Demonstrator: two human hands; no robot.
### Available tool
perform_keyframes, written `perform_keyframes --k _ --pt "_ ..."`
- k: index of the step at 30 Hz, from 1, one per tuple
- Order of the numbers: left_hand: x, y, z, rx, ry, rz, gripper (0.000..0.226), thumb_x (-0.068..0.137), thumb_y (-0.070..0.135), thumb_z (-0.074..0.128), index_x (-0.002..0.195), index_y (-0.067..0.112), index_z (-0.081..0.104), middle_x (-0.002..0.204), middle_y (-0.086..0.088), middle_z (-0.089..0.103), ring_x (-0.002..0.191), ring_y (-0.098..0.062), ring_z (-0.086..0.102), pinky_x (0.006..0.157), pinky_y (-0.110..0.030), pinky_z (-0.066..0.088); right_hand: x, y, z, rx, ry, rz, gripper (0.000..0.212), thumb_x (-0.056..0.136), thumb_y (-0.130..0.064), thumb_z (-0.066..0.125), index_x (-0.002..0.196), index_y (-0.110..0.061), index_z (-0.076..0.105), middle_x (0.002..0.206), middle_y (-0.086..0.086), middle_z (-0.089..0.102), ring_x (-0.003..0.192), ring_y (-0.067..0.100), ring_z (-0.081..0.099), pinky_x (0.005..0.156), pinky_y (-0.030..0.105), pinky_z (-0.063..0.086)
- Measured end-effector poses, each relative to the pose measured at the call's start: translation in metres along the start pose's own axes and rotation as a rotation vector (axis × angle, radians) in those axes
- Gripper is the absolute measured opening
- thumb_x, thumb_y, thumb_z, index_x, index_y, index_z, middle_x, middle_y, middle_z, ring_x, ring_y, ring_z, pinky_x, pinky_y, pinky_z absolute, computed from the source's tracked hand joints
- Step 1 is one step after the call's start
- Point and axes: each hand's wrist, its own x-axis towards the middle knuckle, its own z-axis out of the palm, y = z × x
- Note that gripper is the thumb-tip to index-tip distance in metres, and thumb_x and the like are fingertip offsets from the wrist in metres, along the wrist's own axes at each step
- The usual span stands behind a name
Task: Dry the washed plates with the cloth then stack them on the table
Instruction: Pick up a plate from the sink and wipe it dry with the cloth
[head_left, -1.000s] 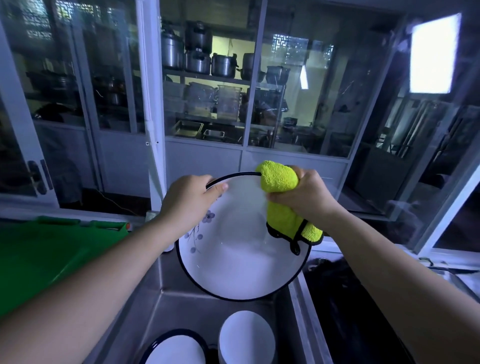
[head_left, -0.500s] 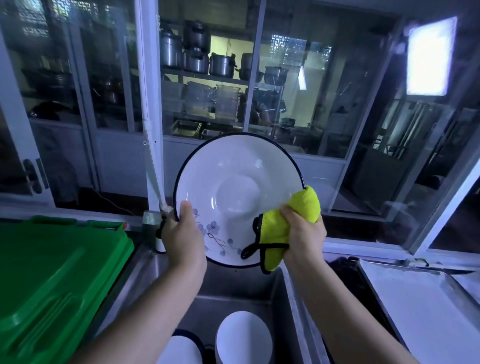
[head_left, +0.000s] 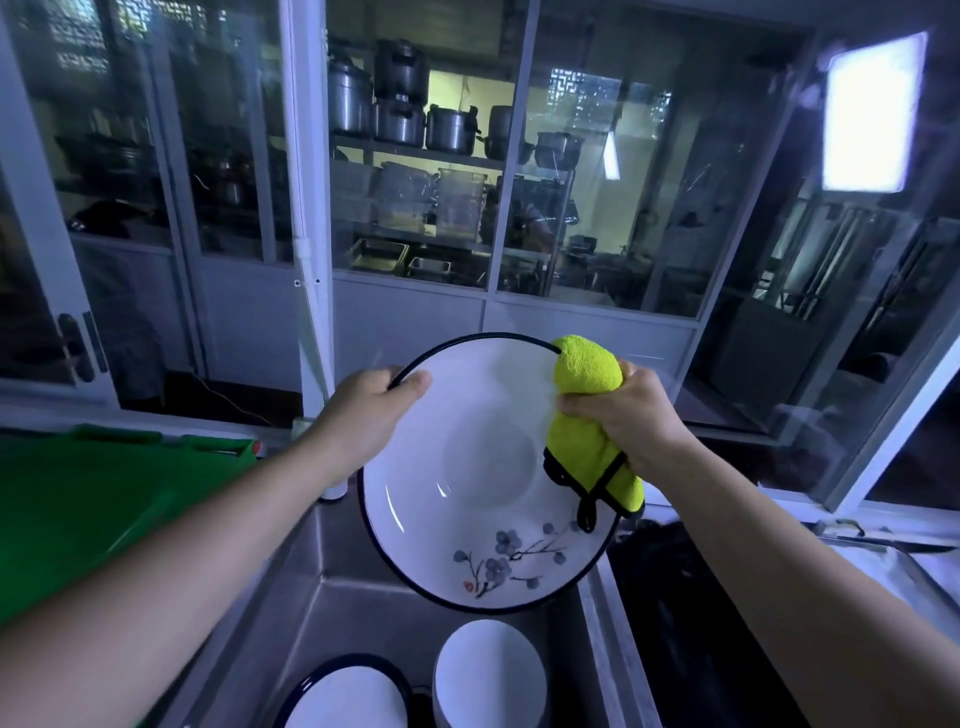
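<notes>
left hand (head_left: 371, 415) grips the plate (head_left: 467, 499) rim above the sink (head_left: 332, 597), tilting it so the right hand (head_left: 631, 415), clutching the cloth (head_left: 587, 415), wipes its face

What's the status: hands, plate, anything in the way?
Left hand grips plate rim. Right hand holds yellow cloth against plate's upper right. Plate over sink; two dishes below.

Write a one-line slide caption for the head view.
Left hand holds a floral plate over the sink; right hand presses a yellow cloth to it.
</notes>
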Motion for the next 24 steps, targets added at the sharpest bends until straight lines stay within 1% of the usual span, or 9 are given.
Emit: perform_keyframes --k 5,9,12,14,15,17,19,21,24 --pt "-0.011 -0.013 0.014 -0.042 0.144 0.042 0.052 0.088 0.047 0.057 0.073 -0.001 0.046 0.071 -0.005 0.038 0.068 -0.017 0.035 0.066 -0.032 0.027 0.0 0.01 0.001 0.003 0.031 -0.02 0.036 0.064 0.0 0.083 0.087 -0.022 0.065 0.068 -0.009 0.07 0.062 0.008 0.068 0.055 0.024 0.055" --pt "-0.014 -0.023 0.016 -0.26 0.195 -0.084 0.05 0.083 0.048 0.058 0.083 -0.002 0.058 0.079 -0.004 0.051 0.073 -0.016 0.046 0.071 -0.033 0.036 -0.011 0.043 0.007 0.046 0.198 0.016 0.031 0.07 -0.004 0.08 0.085 -0.023 0.062 0.071 -0.008 0.068 0.07 0.016 0.066 0.058 0.025 0.052" --pt "-0.014 -0.028 0.021 -0.343 0.348 -0.19 0.035 0.091 0.039 0.06 0.073 0.009 0.06 0.073 -0.001 0.055 0.068 -0.018 0.049 0.065 -0.03 0.038 -0.024 0.065 0.02 -0.214 0.332 -0.052 0.036 0.074 -0.013 0.077 0.1 -0.027 0.057 0.087 -0.014 0.064 0.086 0.02 0.063 0.063 0.022 0.044" --pt "-0.015 -0.031 0.025 -0.329 0.419 -0.224 0.031 0.092 0.04 0.059 0.069 0.02 0.063 0.069 0.006 0.058 0.066 -0.018 0.052 0.063 -0.028 0.039 -0.032 0.07 0.028 -0.49 0.384 -0.234 0.057 0.073 -0.015 0.078 0.123 -0.021 0.052 0.11 -0.006 0.06 0.101 0.021 0.055 0.074 0.026 0.041" --pt "-0.016 -0.031 0.027 -0.327 0.435 -0.224 0.032 0.092 0.039 0.058 0.064 0.023 0.063 0.064 0.009 0.058 0.066 -0.018 0.052 0.063 -0.029 0.04 -0.033 0.071 0.031 -0.611 0.38 -0.382 0.065 0.069 -0.014 0.081 0.127 -0.014 0.051 0.118 0.003 0.057 0.106 0.024 0.05 0.081 0.031 0.041" --pt "-0.02 -0.028 0.031 -0.311 0.449 -0.215 0.036 0.092 0.038 0.056 0.057 0.03 0.062 0.053 0.017 0.053 0.063 -0.016 0.05 0.063 -0.03 0.039 -0.032 0.07 0.038 -0.841 0.319 -0.617 0.071 0.06 -0.02 0.087 0.123 -0.005 0.056 0.121 0.015 0.055 0.11 0.03 0.046 0.092 0.04 0.037" --pt "-0.025 -0.024 0.036 -0.297 0.465 -0.171 0.032 0.088 0.044 0.055 0.058 0.037 0.062 0.052 0.024 0.053 0.065 -0.012 0.05 0.063 -0.029 0.038 -0.029 0.068 0.047 -0.963 0.204 -0.659 0.074 0.058 -0.033 0.087 0.122 -0.005 0.06 0.122 0.016 0.056 0.114 0.034 0.05 0.098 0.042 0.032" --pt "-0.029 -0.02 0.04 -0.278 0.466 -0.126 0.027 0.078 0.052 0.051 0.061 0.034 0.062 0.057 0.017 0.057 0.067 -0.014 0.051 0.066 -0.031 0.039 -0.027 0.065 0.058 -0.917 0.072 -0.613 0.079 0.063 -0.038 0.086 0.129 -0.006 0.056 0.133 0.018 0.05 0.125 0.037 0.047 0.103 0.044 0.032" --pt "-0.03 -0.017 0.044 -0.309 0.479 -0.126 0.029 0.077 0.054 0.052 0.062 0.031 0.061 0.054 0.01 0.056 0.064 -0.017 0.05 0.067 -0.035 0.039 -0.032 0.062 0.077 -0.723 -0.119 -0.628 0.083 0.07 -0.039 0.082 0.137 -0.004 0.048 0.148 0.022 0.032 0.14 0.035 0.027 0.112 0.045 0.023"
